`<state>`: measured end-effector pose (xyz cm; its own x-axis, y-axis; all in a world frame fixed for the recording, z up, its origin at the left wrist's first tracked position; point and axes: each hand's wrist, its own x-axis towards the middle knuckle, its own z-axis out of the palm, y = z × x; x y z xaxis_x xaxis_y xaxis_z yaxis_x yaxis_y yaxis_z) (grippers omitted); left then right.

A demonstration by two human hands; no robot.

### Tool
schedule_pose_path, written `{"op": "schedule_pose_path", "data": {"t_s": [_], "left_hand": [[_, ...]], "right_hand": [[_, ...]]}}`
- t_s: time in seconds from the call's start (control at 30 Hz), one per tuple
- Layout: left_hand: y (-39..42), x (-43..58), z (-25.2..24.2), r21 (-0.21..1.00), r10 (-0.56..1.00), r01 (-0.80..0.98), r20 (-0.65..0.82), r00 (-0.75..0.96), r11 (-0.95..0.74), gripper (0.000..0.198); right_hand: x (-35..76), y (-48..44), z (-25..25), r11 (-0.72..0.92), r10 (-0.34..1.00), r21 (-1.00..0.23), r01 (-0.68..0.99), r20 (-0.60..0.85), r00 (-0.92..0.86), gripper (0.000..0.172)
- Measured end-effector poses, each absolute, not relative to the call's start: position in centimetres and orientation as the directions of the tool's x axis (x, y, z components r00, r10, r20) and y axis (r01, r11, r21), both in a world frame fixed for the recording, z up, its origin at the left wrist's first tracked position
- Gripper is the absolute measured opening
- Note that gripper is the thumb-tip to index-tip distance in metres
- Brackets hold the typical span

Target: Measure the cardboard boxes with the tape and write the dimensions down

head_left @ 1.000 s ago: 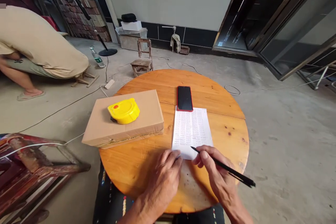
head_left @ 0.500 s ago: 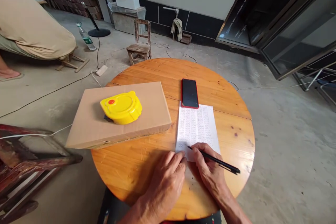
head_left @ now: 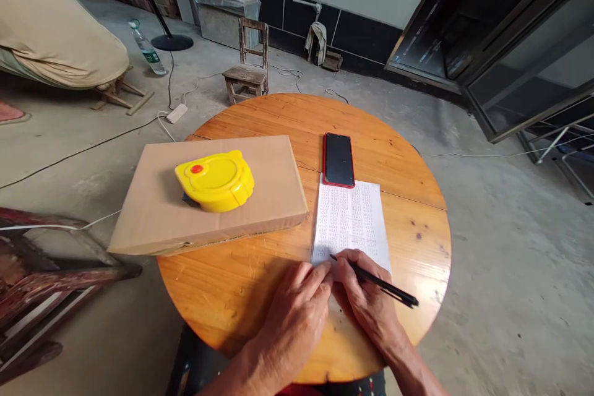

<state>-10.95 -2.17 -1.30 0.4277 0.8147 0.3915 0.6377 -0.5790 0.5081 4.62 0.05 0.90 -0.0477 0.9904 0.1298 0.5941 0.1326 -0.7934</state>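
Observation:
A black pen (head_left: 387, 286) is pinched in my right hand (head_left: 369, 297), its tip touching the lower part of a white sheet of paper (head_left: 349, 216). Rows of small handwritten characters fill much of the sheet; they are too small to read. My left hand (head_left: 299, 312) rests palm down at the sheet's lower left corner, its fingers slightly bent and lying against the paper and table, the thumb mostly hidden. A phone in a red case (head_left: 338, 159) lies on the sheet's top edge.
The round wooden table (head_left: 260, 112) carries a flat cardboard box (head_left: 273, 182) with a yellow tape-measure-shaped case (head_left: 216, 180) on it. Beyond stand a small wooden chair (head_left: 245, 74) and a water bottle (head_left: 147, 49). A draped seat (head_left: 55, 31) and power strip (head_left: 177, 113) are left.
The pen tip has shifted slightly left across the paper, with my right hand. My left hand stays at the corner. The whole view has tilted a little.

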Motion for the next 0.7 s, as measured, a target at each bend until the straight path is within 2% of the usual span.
{"op": "schedule_pose_path", "data": {"t_s": [0.7], "left_hand": [[-2.32, -11.01, -1.11, 0.568, 0.841, 0.621, 0.362, 0.402, -0.541, 0.036]], "right_hand": [[4.49, 0.07, 0.99, 0.153, 0.988, -0.771, 0.618, 0.139, -0.071, 0.018]]}}
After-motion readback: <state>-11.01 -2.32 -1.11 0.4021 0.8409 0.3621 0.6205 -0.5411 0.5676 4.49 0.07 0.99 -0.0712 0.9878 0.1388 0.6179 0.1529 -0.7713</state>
